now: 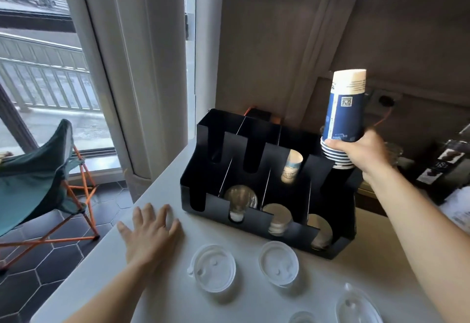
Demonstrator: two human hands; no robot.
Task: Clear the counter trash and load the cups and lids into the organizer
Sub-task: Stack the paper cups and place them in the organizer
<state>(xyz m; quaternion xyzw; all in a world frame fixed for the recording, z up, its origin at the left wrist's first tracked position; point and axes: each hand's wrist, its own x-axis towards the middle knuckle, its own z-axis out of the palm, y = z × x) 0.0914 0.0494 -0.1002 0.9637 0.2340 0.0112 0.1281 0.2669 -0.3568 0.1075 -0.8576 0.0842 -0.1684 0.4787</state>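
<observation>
Head view: the right hand [361, 152] is clamped around the lower, rim end of a stack of blue paper cups [344, 116]. The stack is held bottom-up and slightly tilted in the air, over the right rear part of the black organizer [201, 195]. The left hand [150, 233] lies flat on the bench [241, 305] with its fingers spread, holding nothing, near the bench's left edge and just beside the organizer's front left corner. The organizer stands toward the far edge. One paper cup [291, 167] leans in a rear slot, and lids stand on edge in its front slots [240, 196]. Two translucent lids [213, 269] lie side by side on the bench before it. A clear dome lid [356, 307] sits by the near edge.
</observation>
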